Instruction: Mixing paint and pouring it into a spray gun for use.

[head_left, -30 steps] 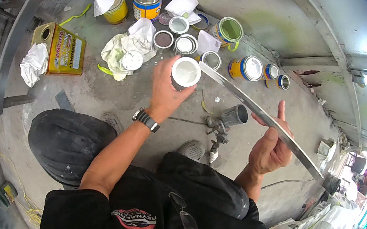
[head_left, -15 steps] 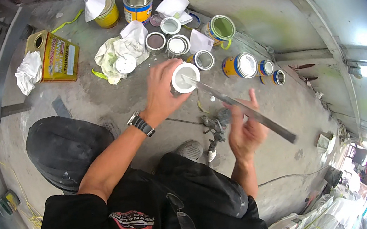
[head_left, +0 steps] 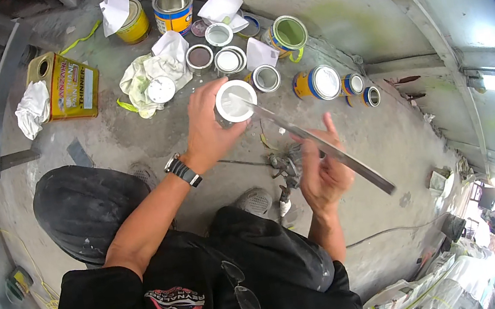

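My left hand (head_left: 206, 125) is wrapped round a white cup (head_left: 236, 119), its mouth facing up toward me. Whitish, pale grey contents show inside the cup. In my right hand (head_left: 324, 174) is a long flat metal stirring stick (head_left: 354, 164), pinched between thumb and fingers around its middle. One end of the stick reaches into the cup; the other slants down to the right. Beyond the cup, nearest to it, stands an open small metal can (head_left: 266, 78) on the floor.
Several paint cans stand at the back, among them a yellow one (head_left: 133, 29) and a green-lined one (head_left: 289, 33). A rag (head_left: 140, 77) carries a white lid. Left stands a rectangular thinner can (head_left: 69, 86). A spray gun (head_left: 288, 167) lies on the concrete floor between my hands.
The whole view has shifted a little, moving the cans left. The cup and my left hand have moved slightly left and up. The stick's end is still in the cup.
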The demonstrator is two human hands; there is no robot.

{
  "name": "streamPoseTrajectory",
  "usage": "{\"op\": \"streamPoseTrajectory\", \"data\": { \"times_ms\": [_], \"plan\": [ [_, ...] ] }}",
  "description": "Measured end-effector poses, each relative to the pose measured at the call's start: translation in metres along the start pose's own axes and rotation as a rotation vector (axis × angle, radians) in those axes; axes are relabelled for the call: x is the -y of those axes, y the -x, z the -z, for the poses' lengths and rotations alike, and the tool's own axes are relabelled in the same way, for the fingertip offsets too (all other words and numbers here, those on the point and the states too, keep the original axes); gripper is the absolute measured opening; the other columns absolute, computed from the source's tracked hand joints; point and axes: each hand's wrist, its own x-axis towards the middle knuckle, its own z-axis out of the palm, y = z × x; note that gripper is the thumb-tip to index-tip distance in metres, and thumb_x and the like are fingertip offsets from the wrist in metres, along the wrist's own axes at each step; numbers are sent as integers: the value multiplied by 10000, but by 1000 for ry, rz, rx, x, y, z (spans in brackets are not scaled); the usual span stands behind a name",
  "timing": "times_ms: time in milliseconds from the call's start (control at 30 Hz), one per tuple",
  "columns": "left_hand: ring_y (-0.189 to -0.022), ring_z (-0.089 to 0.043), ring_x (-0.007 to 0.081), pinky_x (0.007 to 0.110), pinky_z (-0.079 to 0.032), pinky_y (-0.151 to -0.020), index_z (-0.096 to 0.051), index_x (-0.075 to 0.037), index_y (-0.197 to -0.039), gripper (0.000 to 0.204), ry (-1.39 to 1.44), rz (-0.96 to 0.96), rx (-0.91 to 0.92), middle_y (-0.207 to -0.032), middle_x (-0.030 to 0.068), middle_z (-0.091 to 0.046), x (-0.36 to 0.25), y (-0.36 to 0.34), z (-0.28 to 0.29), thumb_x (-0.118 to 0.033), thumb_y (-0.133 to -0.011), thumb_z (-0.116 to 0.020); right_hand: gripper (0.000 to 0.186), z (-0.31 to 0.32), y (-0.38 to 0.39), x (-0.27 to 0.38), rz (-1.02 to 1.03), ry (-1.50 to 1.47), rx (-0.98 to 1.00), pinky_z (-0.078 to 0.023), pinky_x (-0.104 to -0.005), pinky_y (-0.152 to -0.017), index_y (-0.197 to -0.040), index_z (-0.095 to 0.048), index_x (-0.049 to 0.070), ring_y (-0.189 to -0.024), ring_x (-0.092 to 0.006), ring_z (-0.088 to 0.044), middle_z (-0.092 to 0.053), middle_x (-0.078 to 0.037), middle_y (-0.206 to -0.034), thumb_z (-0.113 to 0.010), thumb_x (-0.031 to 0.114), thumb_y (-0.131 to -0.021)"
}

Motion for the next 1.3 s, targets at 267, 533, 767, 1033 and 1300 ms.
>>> {"op": "streamPoseTrajectory", "data": {
  "times_ms": [267, 533, 767, 1033, 1300],
  "plan": [
    [-1182, -539, 308, 405, -440, -1014, -498, -47, -1378, 795, 58, 121, -7, -1244, 144, -562, 10, 5, -7, -157, -690, -881, 187, 31, -10, 33, 42, -76, -186, -349, -683, -1092, -957, -601, -100, -796, -291, -707, -689, -232, -801, -491, 47, -997],
    [-1142, -561, 301, 399, -452, -991, -500, -46, -1374, 785, 59, 121, -10, -1219, 138, -563, 11, 5, -8, -155, -694, -878, 142, 33, -12, 39, 14, -101, -211, -335, -687, -1091, -1020, -616, -24, -778, -307, -736, -727, -177, -833, -558, 103, -998],
    [-1160, -542, 319, 418, -433, -1000, -495, -41, -1368, 795, 107, 138, -3, -1228, 146, -563, 11, 4, -7, -164, -685, -883, 134, 31, -11, 35, 5, -141, -246, -341, -686, -1089, -1017, -620, -33, -769, -292, -728, -720, -191, -831, -551, 78, -994],
    [-1226, -523, 320, 443, -398, -1051, -506, -67, -1374, 819, -28, -51, 55, -1340, 136, -552, 5, 4, -2, -127, -648, -881, 137, 7, 1, -3, -94, -22, -43, -396, -615, -1087, -1003, -648, -5, -846, -263, -718, -725, -143, -911, -640, -58, -878],
    [-1225, -501, 340, 456, -389, -1028, -512, -90, -1374, 877, -64, -188, 164, -1358, 105, -547, -2, 4, -3, -59, -578, -878, 313, -27, 7, -19, -58, -35, 251, -386, -556, -1109, -1087, -654, 67, -914, -266, -698, -706, -77, -985, -712, -30, -795]
  ]
}}
